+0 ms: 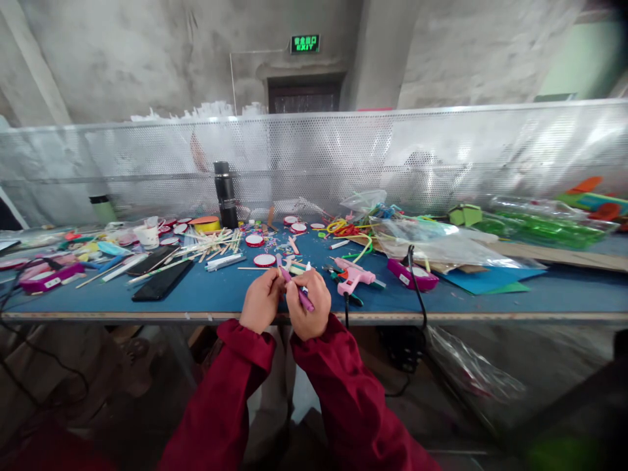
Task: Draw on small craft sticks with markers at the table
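Both my hands meet at the front edge of the blue table (210,297), in red sleeves. My right hand (309,304) is closed around a purple pen-like stick (294,284) that slants up to the left between the two hands. My left hand (262,301) is closed too, its fingers pinching the same stick or a small piece by it; I cannot make out which. A pink glue gun (354,276) lies just right of my right hand. A round red-rimmed white disc (264,260) sits just beyond my left hand.
Wooden sticks (210,245), more red discs, beads and coloured wires litter the table's middle. A black bottle (226,195) stands at the back. A black phone (161,281) lies left. Plastic bags (432,242) and green bottles (540,229) fill the right. A perforated metal screen (441,150) walls the far side.
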The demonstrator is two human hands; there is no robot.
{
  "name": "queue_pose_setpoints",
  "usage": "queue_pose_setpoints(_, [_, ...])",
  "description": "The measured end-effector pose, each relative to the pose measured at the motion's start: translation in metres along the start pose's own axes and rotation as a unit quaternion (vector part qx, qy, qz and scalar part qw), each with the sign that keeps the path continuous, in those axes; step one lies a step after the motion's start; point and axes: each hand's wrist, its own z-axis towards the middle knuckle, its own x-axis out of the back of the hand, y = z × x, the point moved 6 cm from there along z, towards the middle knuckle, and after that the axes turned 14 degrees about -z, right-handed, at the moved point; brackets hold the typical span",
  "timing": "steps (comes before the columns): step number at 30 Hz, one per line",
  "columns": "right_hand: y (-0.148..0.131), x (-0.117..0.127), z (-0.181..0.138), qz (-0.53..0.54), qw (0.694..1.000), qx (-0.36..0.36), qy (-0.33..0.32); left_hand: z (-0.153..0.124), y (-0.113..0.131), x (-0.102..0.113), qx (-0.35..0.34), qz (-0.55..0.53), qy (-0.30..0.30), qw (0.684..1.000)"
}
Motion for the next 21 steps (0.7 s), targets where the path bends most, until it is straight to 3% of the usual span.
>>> queue_pose_setpoints(21, [0.0004,-0.0002,-0.0007,-0.009,1.0,0.004,0.002,-0.0001,0.0,-0.0005,-0.013,0.017,-0.003,1.0])
